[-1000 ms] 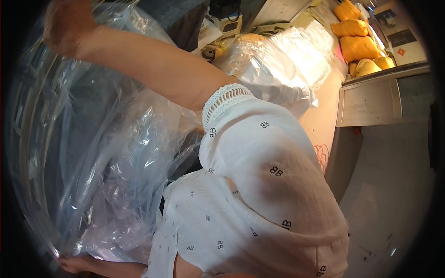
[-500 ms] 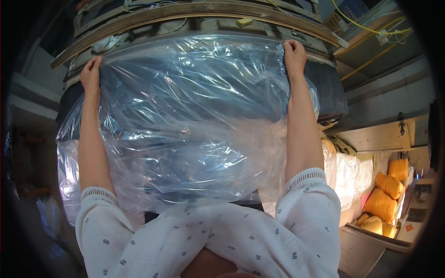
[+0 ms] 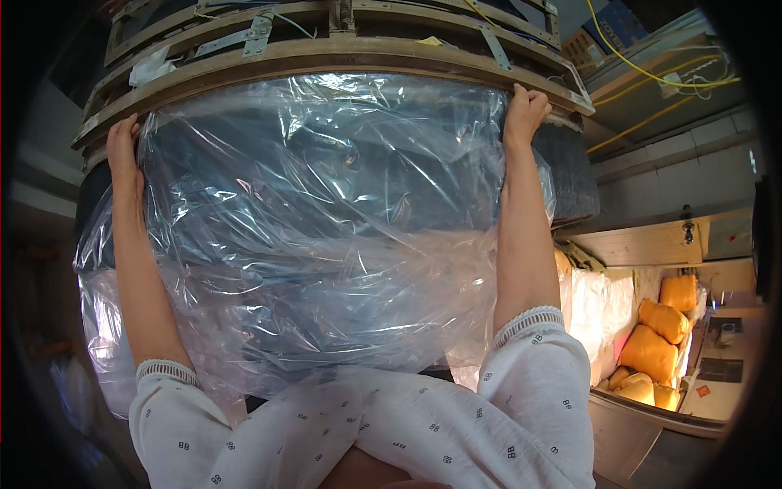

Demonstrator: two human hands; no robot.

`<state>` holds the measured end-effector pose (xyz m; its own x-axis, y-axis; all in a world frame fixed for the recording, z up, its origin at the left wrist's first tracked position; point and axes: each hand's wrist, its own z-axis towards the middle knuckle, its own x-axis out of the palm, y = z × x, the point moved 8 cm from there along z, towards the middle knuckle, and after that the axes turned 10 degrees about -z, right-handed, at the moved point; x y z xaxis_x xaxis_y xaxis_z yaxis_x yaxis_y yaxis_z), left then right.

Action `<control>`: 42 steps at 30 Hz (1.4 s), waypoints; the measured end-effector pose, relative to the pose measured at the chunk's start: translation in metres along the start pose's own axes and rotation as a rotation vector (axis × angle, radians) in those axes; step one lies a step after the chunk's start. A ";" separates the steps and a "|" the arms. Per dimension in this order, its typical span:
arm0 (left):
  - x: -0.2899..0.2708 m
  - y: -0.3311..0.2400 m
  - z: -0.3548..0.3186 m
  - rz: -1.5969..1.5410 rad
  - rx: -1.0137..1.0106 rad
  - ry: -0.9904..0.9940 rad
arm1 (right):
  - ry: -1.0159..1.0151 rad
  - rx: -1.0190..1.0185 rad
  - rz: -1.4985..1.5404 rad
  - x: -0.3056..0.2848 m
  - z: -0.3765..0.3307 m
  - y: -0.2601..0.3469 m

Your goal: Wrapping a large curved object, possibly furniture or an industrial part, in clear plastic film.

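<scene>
A wide sheet of clear plastic film [image 3: 326,187] lies spread over a dark padded surface and falls toward my body in creases. My left hand [image 3: 125,151] is closed at the film's far left corner, close under a long wooden bar [image 3: 326,63]. At the far right corner my right hand [image 3: 525,118] has curled fingers on the film's edge, right against the bar. Beneath that bar the film's far edge is hidden. Both arms are stretched forward, one along each side of the film.
Metal hinges [image 3: 258,33] and slats belong to the wooden frame behind the bar. A white scrap of plastic [image 3: 151,67] hangs on it at left. Yellow cable [image 3: 623,57] crosses the upper right. Orange bundles [image 3: 652,354] are piled at the right, near a pale wooden board [image 3: 643,243].
The wooden bar has come down and toward me, now covering the film's far edge and the strip behind it. My left hand has shifted left and nearer; my right hand slightly nearer.
</scene>
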<state>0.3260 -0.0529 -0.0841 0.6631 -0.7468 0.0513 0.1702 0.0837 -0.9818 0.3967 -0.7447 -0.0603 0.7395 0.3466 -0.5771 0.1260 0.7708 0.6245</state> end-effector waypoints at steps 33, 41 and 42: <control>-0.052 -0.146 -0.166 1.136 0.799 0.173 | 1.063 -0.134 0.783 -0.165 -0.151 0.127; 0.193 -0.260 -0.382 0.081 0.742 0.935 | 0.846 -0.097 0.942 -0.209 -0.199 0.139; 0.201 -0.257 -0.389 0.048 0.798 0.969 | 0.843 -0.071 0.941 -0.210 -0.202 0.137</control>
<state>0.1318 -0.4811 0.1071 -0.0684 -0.8808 -0.4686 0.7782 0.2469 -0.5775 0.1252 -0.6037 0.0397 -0.1290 0.9868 -0.0982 -0.2729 0.0599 0.9602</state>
